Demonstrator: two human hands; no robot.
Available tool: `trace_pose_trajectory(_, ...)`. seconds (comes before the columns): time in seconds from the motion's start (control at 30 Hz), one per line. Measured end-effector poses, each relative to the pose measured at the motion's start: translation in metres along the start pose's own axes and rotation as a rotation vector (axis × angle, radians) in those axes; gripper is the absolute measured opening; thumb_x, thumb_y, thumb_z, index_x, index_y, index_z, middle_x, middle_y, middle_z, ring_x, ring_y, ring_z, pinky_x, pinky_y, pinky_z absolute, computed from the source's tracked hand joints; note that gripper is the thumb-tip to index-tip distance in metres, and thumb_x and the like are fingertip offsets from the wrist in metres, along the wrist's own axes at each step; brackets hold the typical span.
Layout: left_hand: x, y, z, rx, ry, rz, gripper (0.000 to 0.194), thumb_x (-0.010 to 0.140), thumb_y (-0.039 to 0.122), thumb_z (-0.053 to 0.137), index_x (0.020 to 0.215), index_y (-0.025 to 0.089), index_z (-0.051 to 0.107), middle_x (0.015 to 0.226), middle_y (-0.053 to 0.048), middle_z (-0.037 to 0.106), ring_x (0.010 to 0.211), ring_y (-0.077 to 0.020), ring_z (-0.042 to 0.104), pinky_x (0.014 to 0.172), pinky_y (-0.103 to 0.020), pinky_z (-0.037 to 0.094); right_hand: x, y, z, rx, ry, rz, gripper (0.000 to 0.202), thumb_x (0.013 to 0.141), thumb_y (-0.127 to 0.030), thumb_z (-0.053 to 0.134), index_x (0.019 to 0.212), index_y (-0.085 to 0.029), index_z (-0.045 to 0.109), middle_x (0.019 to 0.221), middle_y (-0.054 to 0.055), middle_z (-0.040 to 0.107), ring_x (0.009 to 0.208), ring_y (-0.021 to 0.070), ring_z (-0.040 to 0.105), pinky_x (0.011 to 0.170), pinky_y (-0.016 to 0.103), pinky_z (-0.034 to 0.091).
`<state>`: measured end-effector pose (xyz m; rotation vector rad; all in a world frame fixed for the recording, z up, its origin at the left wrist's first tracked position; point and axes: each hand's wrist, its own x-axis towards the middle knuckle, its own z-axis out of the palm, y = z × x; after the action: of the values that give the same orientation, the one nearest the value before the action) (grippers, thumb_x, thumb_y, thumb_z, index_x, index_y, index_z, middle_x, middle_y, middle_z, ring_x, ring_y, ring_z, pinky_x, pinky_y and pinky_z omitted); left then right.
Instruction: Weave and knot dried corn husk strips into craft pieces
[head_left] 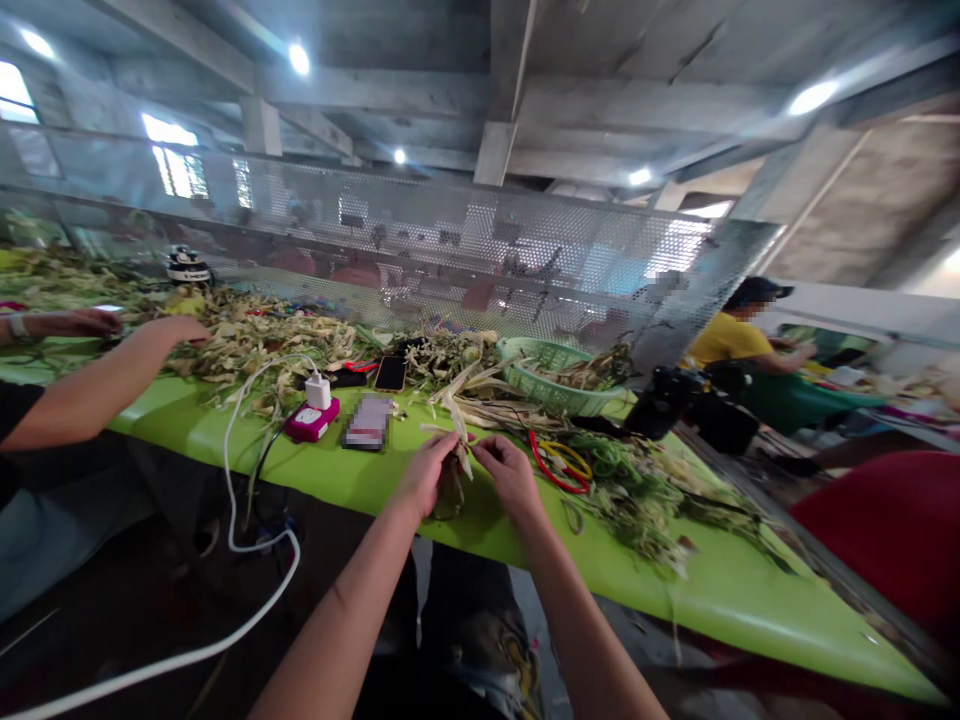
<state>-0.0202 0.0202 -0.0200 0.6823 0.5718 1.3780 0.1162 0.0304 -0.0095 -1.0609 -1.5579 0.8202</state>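
Note:
A small bunch of pale dried leaf strips (pixel 457 412) stands up between my hands near the front edge of the green table. My left hand (pixel 433 474) is closed around its lower part, where darker strips (pixel 450 492) hang below. The thumb and fingers of my right hand (pixel 508 470) pinch together at the bunch's right side; the exact piece between them is too small to make out. More long pale strips (pixel 491 385) lie just behind. Close to my right hand are a red cord loop (pixel 537 462) and a yellow loop (pixel 574 458).
A green basket (pixel 525 390) holds dried leaves. Shredded green fibre (pixel 645 510) covers the right. Phones (pixel 391 374), a magenta power block (pixel 311 420) and a white cable (pixel 227 450) lie left. A co-worker's arms (pixel 112 375) reach into a leaf pile. Perforated metal screen (pixel 420 240) behind.

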Motion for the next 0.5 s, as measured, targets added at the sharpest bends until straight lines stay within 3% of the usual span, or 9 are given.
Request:
trace_pose_trajectory(0.33, 0.0018, -0.0010, -0.0048, 0.036, 0.125, 0.010, 0.031, 0.065, 0.041, 0.075, 0.074, 0.012, 0.071, 0.054, 0.003, 0.054, 0.042, -0.0037, 0.044, 0.041, -0.016, 0.032, 0.0030, 0.0070, 0.0083, -0.124, 0.067, -0.085, 0.027, 0.074, -0.044, 0.064, 0.066, -0.020, 0.056, 0.059, -0.002, 0.051, 0.058, 0.0145, 0.043, 0.055, 0.027, 0.034)
trace_pose_trajectory(0.43, 0.0021, -0.0004, -0.0048, 0.007, 0.106, 0.009, 0.032, 0.064, 0.040, 0.076, 0.078, 0.012, 0.071, 0.056, 0.002, 0.057, 0.045, -0.0054, 0.048, 0.045, -0.017, 0.037, 0.0039, 0.0055, 0.0049, -0.168, 0.095, -0.108, 0.024, 0.074, -0.043, 0.064, 0.068, -0.020, 0.059, 0.062, 0.000, 0.054, 0.060, 0.0165, 0.046, 0.058, 0.028, 0.036)
trace_pose_trajectory(0.5, 0.0026, -0.0003, -0.0043, -0.020, 0.090, 0.012, 0.035, 0.063, 0.041, 0.078, 0.082, 0.013, 0.072, 0.060, 0.001, 0.060, 0.049, -0.0076, 0.052, 0.050, -0.020, 0.042, 0.0032, 0.0021, -0.0006, -0.200, 0.145, -0.138, 0.021, 0.073, -0.041, 0.067, 0.075, -0.020, 0.062, 0.073, 0.003, 0.060, 0.073, 0.0207, 0.051, 0.066, 0.031, 0.039)
